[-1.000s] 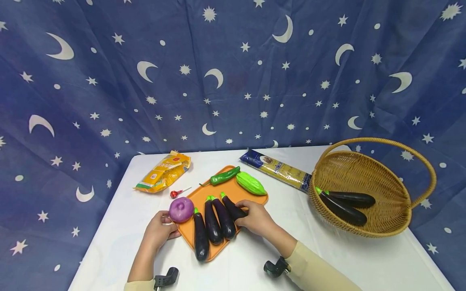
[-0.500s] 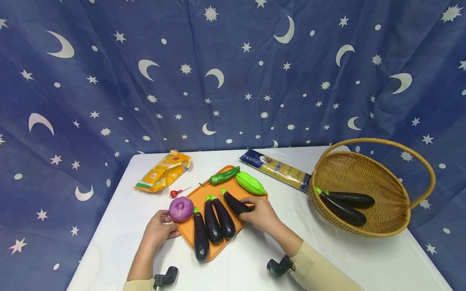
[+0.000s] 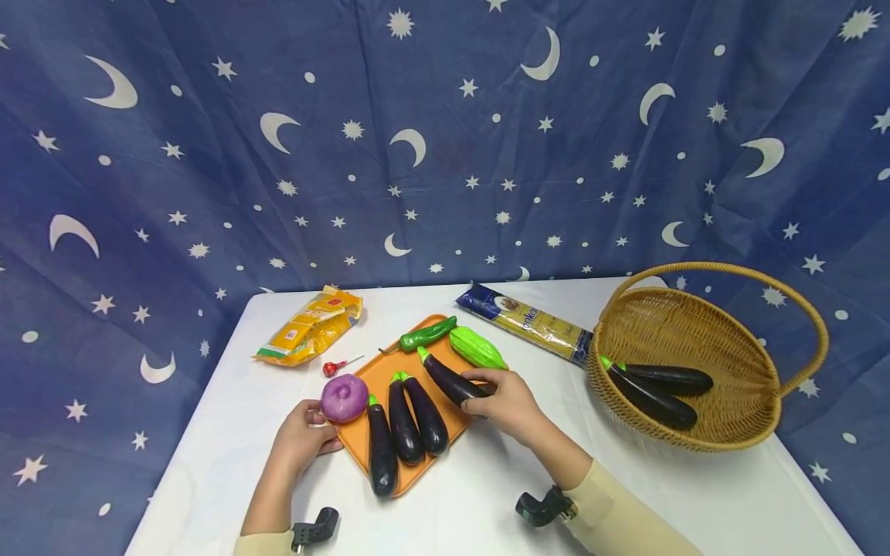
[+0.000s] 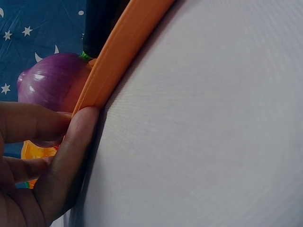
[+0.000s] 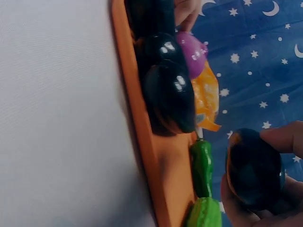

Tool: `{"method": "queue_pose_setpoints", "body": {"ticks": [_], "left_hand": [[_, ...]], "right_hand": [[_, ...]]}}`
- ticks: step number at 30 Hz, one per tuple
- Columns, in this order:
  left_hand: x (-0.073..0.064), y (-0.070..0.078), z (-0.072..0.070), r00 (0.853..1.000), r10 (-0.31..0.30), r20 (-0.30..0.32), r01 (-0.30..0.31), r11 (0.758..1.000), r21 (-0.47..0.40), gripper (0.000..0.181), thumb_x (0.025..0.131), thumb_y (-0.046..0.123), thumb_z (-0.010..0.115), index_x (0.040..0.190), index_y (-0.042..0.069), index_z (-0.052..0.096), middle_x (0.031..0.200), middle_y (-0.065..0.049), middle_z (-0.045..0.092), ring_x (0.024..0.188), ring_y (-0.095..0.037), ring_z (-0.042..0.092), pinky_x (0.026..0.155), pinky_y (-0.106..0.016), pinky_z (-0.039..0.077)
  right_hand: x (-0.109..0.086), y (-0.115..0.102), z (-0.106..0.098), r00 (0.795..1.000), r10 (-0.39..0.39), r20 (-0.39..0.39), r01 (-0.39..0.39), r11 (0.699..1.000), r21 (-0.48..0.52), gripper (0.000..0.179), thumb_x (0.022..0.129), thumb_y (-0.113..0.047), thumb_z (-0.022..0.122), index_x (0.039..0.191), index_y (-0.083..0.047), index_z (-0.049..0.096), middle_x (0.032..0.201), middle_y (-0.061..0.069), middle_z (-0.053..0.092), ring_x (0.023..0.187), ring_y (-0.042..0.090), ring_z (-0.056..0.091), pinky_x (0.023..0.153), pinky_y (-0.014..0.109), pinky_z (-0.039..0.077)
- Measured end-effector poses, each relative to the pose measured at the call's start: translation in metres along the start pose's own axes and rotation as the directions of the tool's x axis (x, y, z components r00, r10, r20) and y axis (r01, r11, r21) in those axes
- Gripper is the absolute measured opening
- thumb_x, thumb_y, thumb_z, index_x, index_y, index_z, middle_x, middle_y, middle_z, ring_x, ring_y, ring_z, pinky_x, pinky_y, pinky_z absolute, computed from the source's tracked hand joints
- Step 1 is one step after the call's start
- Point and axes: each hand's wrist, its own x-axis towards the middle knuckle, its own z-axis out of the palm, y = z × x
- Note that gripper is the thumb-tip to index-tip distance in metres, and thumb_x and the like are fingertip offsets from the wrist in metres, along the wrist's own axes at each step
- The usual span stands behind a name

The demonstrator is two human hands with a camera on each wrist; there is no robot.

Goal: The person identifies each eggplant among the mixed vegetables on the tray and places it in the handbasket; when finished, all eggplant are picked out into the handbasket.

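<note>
My right hand [image 3: 511,405] grips an eggplant [image 3: 447,377] by its thick end, its green stem pointing up and left over the orange tray [image 3: 378,374]. In the right wrist view this eggplant [image 5: 253,170] sits between thumb and fingers, apart from the tray. With my left hand [image 3: 300,442] I pinch the tray's left edge, which the left wrist view shows between thumb and finger. Next to that hand a purple onion [image 3: 344,398] rests at the tray's edge. Three more eggplants [image 3: 405,425] lie side by side on the tray.
A green pepper [image 3: 427,334] and a light green bumpy vegetable [image 3: 477,348] lie at the tray's far side. Behind are a yellow packet [image 3: 310,328], a red lollipop [image 3: 331,369] and a spaghetti pack [image 3: 527,321]. At right stands a wicker basket [image 3: 730,340] holding two eggplants.
My right hand has shifted to the right, drawing its eggplant away from the other three and slightly farther back. The left hand stays at the tray's edge.
</note>
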Motion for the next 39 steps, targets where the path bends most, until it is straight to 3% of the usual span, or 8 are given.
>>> {"method": "queue_pose_setpoints", "body": {"ticks": [12,22,39], "left_hand": [[0.0,0.0,0.0,1.0,0.007,0.002,-0.007,1.0,0.017,0.064,0.085,-0.002,0.069,0.14,-0.008,0.039,0.113,-0.025,0.05,0.066,-0.016,0.068,0.063,-0.03,0.064],[-0.001,0.0,-0.001,1.0,0.007,0.01,-0.007,1.0,0.008,0.064,0.084,-0.002,0.068,0.141,-0.009,0.038,0.115,-0.026,0.049,0.066,-0.016,0.068,0.063,-0.029,0.064],[-0.002,0.0,-0.002,1.0,0.0,0.023,0.0,1.0,-0.012,0.064,0.084,-0.003,0.069,0.14,-0.009,0.037,0.113,-0.024,0.048,0.066,-0.017,0.069,0.063,-0.029,0.064]], "right_hand": [[-0.005,-0.006,-0.022,0.999,-0.031,-0.036,0.037,0.983,0.18,0.049,0.073,-0.001,0.082,0.12,-0.009,0.072,0.12,0.01,0.069,0.112,0.029,0.064,0.083,0.039,0.062],[-0.011,-0.014,-0.039,0.998,-0.034,-0.061,0.046,0.975,0.219,0.049,0.075,0.002,0.079,0.121,-0.009,0.071,0.124,0.016,0.067,0.113,0.032,0.065,0.084,0.041,0.063],[-0.019,-0.015,-0.065,0.991,-0.114,-0.067,0.127,0.961,0.245,0.051,0.078,0.001,0.076,0.128,-0.005,0.067,0.13,0.022,0.062,0.115,0.033,0.063,0.085,0.037,0.061]]}}
